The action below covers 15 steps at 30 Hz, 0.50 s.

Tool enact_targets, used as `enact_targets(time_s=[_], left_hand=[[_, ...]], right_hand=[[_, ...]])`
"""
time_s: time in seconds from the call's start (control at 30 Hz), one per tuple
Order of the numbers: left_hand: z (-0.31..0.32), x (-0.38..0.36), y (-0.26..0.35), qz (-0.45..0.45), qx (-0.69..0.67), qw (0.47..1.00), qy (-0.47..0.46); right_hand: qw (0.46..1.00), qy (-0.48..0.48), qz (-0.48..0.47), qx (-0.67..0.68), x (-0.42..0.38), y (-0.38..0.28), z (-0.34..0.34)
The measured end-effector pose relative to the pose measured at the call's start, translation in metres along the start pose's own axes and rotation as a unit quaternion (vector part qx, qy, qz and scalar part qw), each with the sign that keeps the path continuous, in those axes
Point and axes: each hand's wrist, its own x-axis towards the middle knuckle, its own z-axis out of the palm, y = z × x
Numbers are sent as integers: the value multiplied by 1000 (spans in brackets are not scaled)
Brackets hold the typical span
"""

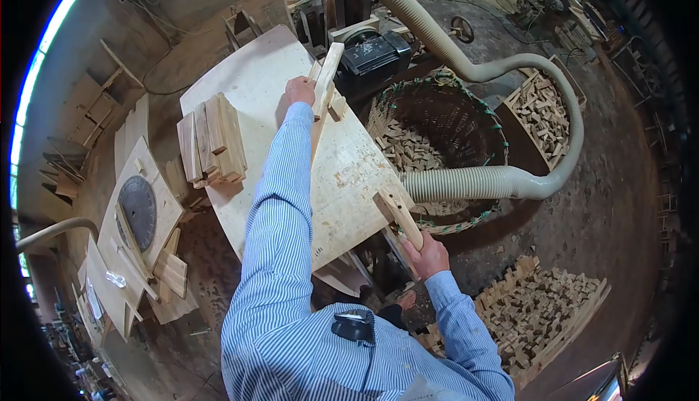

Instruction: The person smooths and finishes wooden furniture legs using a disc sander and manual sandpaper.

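Note:
My left hand (pixel 300 91) is closed at the far side of the pale board tabletop (pixel 280 55), right beside a light wooden strip (pixel 329 73). Its fingertips are turned away, so what they grip is hidden. At the near right edge of the top, my right hand (pixel 428 257) wraps round the lower end of a wooden bar (pixel 402 217). Dark holes show near the bar's upper end. A stack of short wooden boards (pixel 222 135) lies on the tabletop, left of my left forearm. Wood chips (pixel 357 175) are scattered on the top.
A black motor (pixel 375 55) sits behind the tabletop. On the right stand a wicker basket (pixel 466 102) of wood pieces, a ribbed hose (pixel 466 182), a crate of offcuts (pixel 540 113) and a heap of wood blocks (pixel 535 310). A circular saw blade (pixel 137 211) lies on the left.

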Motion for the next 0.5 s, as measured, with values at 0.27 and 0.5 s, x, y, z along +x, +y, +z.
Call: enact_targets(time_s=[0.27,0.5], left_hand=[[12,-4,-8,-27,-11,999,-24],[2,-56,6,43,23,998,50]], right_hand=[[1000,-10,16,15,-8,2,-6],[1000,-8,23,13,-32,30,-8]])
